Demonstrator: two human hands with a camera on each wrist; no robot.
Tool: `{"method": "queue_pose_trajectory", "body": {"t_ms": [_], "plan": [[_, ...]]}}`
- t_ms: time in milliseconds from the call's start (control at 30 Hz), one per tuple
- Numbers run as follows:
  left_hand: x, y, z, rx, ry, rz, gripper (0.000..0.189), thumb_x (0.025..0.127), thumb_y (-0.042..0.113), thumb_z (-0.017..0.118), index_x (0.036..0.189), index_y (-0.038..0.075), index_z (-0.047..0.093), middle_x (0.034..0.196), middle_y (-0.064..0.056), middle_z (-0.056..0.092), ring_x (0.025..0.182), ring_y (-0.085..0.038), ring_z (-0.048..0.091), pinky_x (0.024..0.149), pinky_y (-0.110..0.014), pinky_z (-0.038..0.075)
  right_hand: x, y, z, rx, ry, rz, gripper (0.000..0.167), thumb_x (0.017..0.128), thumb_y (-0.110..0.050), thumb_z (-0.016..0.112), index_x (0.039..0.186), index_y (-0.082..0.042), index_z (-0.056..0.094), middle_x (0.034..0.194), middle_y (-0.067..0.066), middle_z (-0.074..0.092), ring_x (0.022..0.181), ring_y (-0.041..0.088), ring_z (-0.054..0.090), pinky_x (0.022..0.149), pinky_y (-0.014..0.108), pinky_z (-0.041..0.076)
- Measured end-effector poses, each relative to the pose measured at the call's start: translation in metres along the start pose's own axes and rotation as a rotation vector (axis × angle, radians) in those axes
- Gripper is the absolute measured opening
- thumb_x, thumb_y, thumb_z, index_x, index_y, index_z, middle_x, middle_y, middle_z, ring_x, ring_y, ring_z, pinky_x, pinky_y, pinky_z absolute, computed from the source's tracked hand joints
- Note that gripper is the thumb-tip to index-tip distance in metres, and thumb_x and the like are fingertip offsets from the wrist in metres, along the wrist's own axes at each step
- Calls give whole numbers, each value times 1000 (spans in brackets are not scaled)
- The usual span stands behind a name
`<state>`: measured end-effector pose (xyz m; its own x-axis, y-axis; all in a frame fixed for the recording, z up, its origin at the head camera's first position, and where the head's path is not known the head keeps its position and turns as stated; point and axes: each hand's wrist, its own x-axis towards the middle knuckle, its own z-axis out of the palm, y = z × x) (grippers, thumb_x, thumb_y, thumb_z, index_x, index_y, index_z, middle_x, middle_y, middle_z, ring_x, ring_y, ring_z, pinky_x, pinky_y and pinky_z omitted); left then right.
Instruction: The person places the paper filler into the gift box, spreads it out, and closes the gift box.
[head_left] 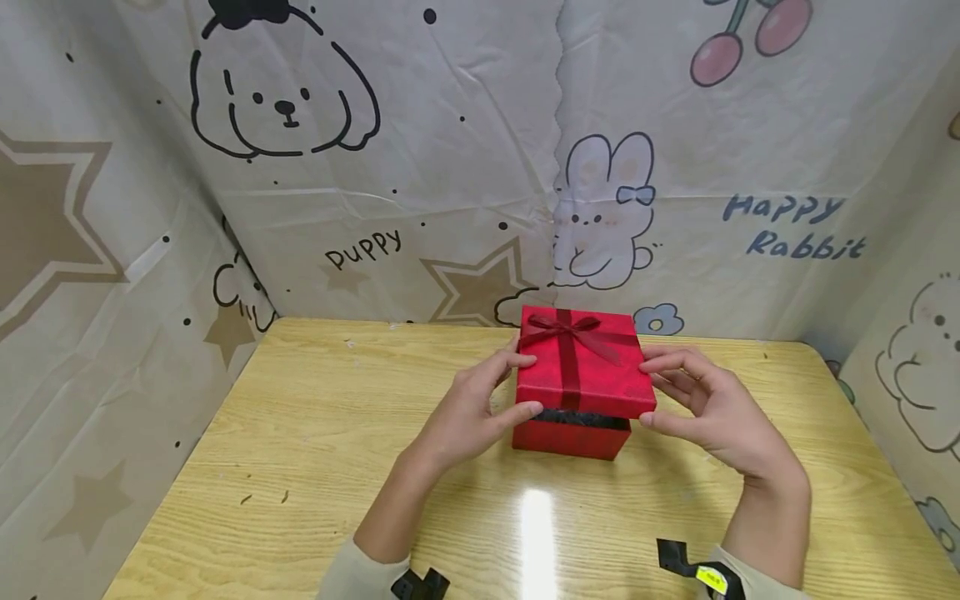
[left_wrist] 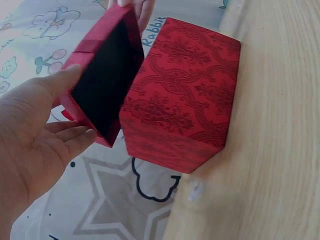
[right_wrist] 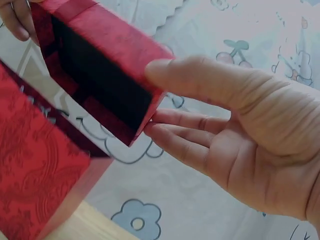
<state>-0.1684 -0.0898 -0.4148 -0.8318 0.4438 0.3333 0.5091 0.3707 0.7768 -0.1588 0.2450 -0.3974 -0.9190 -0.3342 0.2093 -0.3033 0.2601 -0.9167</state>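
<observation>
A red gift box lid (head_left: 607, 379) with a dark red ribbon bow (head_left: 567, 327) is held between both hands over a red patterned box (head_left: 566, 439) on the table. My left hand (head_left: 472, 408) grips the lid's left side, thumb at the front corner and fingers farther back. On the opposite side, my right hand (head_left: 705, 400) pinches the lid's edge between thumb and fingers. Both wrist views show the lid's black underside (right_wrist: 100, 75) and a gap between it and the box. Dark crinkled filling (head_left: 581, 417) shows at the box's opening.
The wood-grain table (head_left: 322, 467) extends around the box. Close behind the box hangs a pale printed cloth (head_left: 450, 192), which also lines both sides. Small dark bits (head_left: 285, 497) lie on the table at the left.
</observation>
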Motion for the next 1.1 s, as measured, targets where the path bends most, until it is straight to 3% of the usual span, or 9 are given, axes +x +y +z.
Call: {"method": "queue_pose_trajectory", "body": {"t_ms": [133,300,500,633,933,1100], "plan": [[1,-5,4,-11,-37,-54,51,94,12,83,139,10,60,167,-11,41,143,-26,54,110,-37,49,3,9,0,-43,-42,1,52,83,5,88,128,-1,63,147,12,50,129,6,60,108,18,46],[2,-10,8,45,-80,-93,51,93,10,83,137,8,58,155,-12,54,134,-28,62,108,-35,51,4,15,1,-67,-73,24,45,83,-1,89,122,-3,66,147,10,50,130,2,58,107,17,45],[-1,-7,6,62,-106,-132,51,92,7,83,137,7,58,169,-13,36,136,-30,61,105,-38,54,5,19,3,-83,-106,66,44,83,-6,91,120,-4,68,145,11,51,129,1,58,106,16,45],[-1,-8,6,84,-123,-152,49,92,9,84,135,8,59,167,-13,40,134,-29,63,105,-40,54,6,21,5,-98,-122,103,44,83,-8,91,121,-4,68,147,11,50,130,2,57,106,16,45],[1,-17,11,87,-123,-178,48,90,7,85,131,6,60,168,-16,37,133,-31,63,104,-40,54,10,26,8,-145,-126,139,46,81,-6,92,121,-5,69,147,11,51,138,33,55,106,17,45],[1,-23,13,64,-114,-180,47,90,6,84,131,6,60,169,-16,36,133,-32,63,105,-39,54,13,27,10,-175,-123,163,48,81,-6,92,123,-4,68,149,12,50,141,38,54,107,20,46]]}}
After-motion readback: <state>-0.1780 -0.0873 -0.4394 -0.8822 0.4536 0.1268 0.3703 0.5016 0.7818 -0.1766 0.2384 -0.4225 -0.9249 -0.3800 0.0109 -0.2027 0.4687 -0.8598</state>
